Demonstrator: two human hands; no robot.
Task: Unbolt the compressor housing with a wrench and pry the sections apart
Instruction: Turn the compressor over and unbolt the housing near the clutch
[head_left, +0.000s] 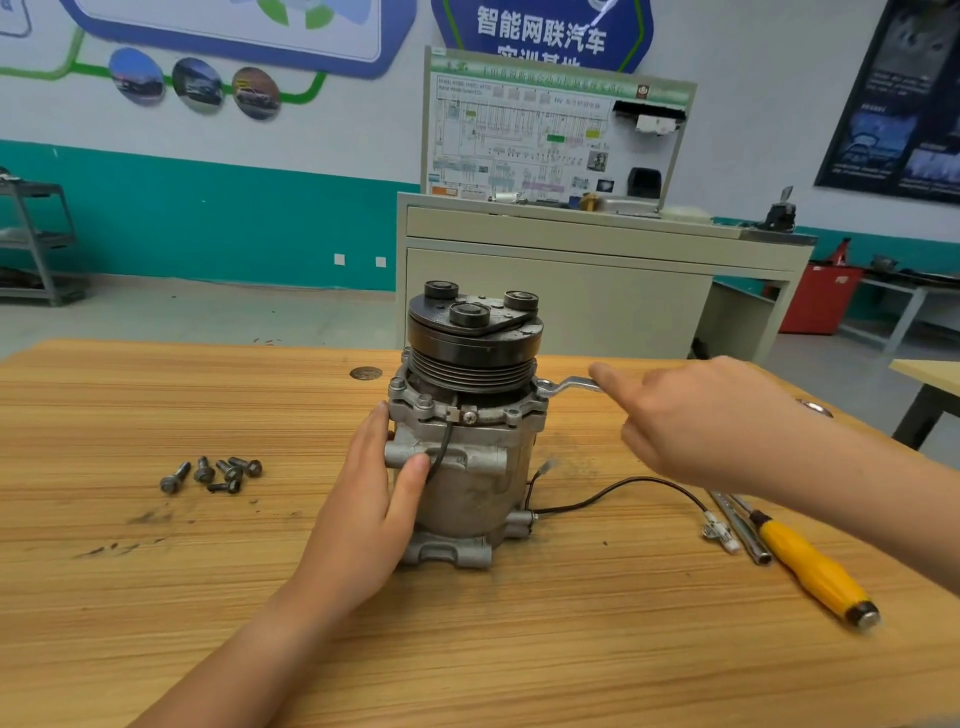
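The compressor (467, 467) stood upright on the table (156, 571), pulley end up. The left hand (374, 499) lay flat against its left flank, fingers straight, thumb on the front, bracing it. The wrench (569, 384) was the story: its ring sat on a flange bolt at the housing's right edge, handle running out level to the right, straight under the right hand (701, 421). That hand was plainly the nearer, index finger stretched over the handle, the others curled; whether they actually clasped it could not be made out. Loose bolts (213, 474) lay well off left.
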